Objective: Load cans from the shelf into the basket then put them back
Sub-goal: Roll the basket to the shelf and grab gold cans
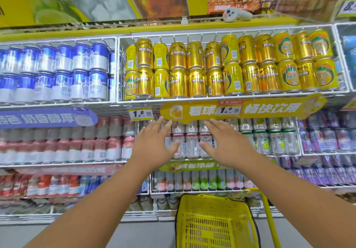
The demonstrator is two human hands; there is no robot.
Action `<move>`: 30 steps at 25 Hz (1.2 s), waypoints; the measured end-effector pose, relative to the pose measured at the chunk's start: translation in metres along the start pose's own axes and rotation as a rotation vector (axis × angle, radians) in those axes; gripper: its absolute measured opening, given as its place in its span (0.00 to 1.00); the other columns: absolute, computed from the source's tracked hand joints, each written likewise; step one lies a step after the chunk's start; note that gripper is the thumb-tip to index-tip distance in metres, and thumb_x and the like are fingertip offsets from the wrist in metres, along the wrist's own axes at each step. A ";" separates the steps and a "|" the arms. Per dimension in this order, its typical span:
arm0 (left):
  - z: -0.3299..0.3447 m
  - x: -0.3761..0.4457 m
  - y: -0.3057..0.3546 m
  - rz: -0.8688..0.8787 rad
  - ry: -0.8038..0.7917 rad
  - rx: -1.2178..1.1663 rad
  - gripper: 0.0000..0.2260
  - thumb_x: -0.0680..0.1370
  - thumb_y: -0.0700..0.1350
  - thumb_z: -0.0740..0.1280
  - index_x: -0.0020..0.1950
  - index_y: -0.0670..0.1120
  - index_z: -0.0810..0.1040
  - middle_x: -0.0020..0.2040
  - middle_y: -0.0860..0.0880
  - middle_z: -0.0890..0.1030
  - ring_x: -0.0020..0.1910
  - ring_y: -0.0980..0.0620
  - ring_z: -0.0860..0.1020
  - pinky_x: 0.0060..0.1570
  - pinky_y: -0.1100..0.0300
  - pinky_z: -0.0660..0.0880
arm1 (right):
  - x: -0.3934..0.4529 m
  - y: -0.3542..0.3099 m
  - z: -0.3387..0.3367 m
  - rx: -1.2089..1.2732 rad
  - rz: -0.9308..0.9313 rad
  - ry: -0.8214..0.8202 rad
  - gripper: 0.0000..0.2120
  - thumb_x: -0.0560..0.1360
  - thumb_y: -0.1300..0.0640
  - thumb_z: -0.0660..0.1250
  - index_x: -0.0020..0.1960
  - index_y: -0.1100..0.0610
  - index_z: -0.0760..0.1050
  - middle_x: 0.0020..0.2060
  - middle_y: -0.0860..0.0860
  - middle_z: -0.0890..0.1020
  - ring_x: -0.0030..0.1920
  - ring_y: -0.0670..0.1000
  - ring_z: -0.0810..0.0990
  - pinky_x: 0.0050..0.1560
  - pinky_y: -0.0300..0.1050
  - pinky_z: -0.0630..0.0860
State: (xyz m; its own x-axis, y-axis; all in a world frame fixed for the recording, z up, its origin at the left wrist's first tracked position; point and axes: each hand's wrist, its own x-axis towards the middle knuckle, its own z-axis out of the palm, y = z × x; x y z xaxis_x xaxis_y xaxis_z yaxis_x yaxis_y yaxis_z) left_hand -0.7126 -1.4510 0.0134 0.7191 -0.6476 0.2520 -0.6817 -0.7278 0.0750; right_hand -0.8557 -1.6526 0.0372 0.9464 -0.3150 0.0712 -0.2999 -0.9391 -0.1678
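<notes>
Both my arms reach out toward the middle shelf. My left hand (154,141) and my right hand (227,143) are spread with straight fingers, holding nothing, in front of a row of silver cans (191,143). Above them a wire shelf holds stacked yellow cans (196,68). A yellow plastic basket (212,222) stands on the floor below my right arm; no can shows inside it.
Blue and white cans (63,72) fill the upper left shelf, pink ones (86,145) the middle left, purple ones (327,137) the right. A yellow sign with price tags (227,110) hangs from the shelf edge above my hands. A white handheld device (237,14) lies on top.
</notes>
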 end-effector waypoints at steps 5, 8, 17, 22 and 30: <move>-0.019 0.011 0.002 -0.067 0.079 -0.027 0.34 0.78 0.69 0.55 0.81 0.55 0.57 0.82 0.49 0.55 0.80 0.48 0.56 0.76 0.47 0.58 | 0.012 0.001 -0.021 -0.004 -0.052 0.034 0.37 0.79 0.32 0.54 0.82 0.47 0.49 0.81 0.47 0.53 0.80 0.51 0.51 0.76 0.53 0.60; -0.032 0.020 0.004 -0.136 0.099 -0.045 0.34 0.78 0.69 0.55 0.81 0.55 0.57 0.82 0.49 0.55 0.80 0.47 0.56 0.75 0.47 0.60 | 0.022 0.003 -0.033 0.014 -0.089 0.050 0.37 0.79 0.31 0.53 0.82 0.47 0.49 0.81 0.47 0.53 0.80 0.51 0.52 0.76 0.53 0.60; -0.065 0.071 -0.002 -0.418 0.194 -0.308 0.36 0.77 0.66 0.62 0.80 0.52 0.59 0.81 0.47 0.56 0.80 0.46 0.54 0.75 0.45 0.59 | 0.086 -0.030 -0.087 0.188 -0.172 0.092 0.38 0.77 0.31 0.57 0.81 0.47 0.55 0.79 0.48 0.60 0.78 0.52 0.59 0.73 0.56 0.64; -0.065 0.108 -0.026 -0.438 0.272 -0.368 0.34 0.75 0.63 0.66 0.74 0.45 0.67 0.71 0.43 0.71 0.71 0.41 0.69 0.66 0.47 0.70 | 0.142 -0.077 -0.113 0.424 -0.056 0.110 0.36 0.77 0.35 0.62 0.79 0.50 0.60 0.76 0.50 0.66 0.71 0.53 0.71 0.65 0.51 0.71; -0.063 0.153 -0.055 -0.560 0.291 -0.446 0.40 0.71 0.65 0.69 0.73 0.42 0.65 0.68 0.41 0.70 0.68 0.40 0.70 0.62 0.45 0.72 | 0.221 -0.143 -0.126 0.753 0.196 0.091 0.28 0.77 0.42 0.66 0.68 0.60 0.72 0.56 0.53 0.80 0.44 0.51 0.77 0.49 0.49 0.79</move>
State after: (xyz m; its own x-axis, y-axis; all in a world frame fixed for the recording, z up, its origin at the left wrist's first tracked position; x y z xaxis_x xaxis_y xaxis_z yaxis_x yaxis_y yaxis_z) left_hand -0.5734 -1.4954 0.1082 0.9503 -0.0795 0.3009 -0.2611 -0.7299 0.6318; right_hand -0.6191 -1.6049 0.2009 0.8613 -0.5060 0.0458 -0.2680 -0.5291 -0.8051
